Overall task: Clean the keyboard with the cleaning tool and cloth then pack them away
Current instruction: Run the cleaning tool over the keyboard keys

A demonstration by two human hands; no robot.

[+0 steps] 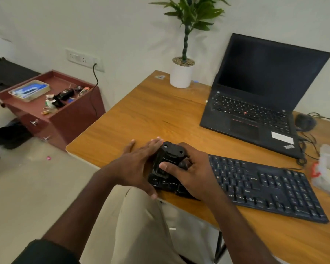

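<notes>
Head view, seated at a wooden desk. Black plastic block-shaped cleaning tool sits on the left end of the black full-size keyboard, which lies along the near desk edge. Right hand grips the tool, thumb curled over its top face and fingers wrapped round its far side; those fingers are mostly hidden behind the tool. Left hand lies flat, fingers straight, pressed against the tool's left side and the keyboard's left end, gripping nothing. Tool underside and the keys beneath it are hidden. Printing on the tool is too blurred to read.

At the right frame edge, a translucent plastic container is partly cut off; contents unclear, with a red item at its left side. No cloth can be made out.

Open black laptop with dark screen stands behind the keyboard; a black mouse lies just beside it. White potted plant at the desk's far edge.

Left of the desk, a maroon drawer cabinet carries a beige tray holding blue items, plus small clutter too indistinct to name.
</notes>
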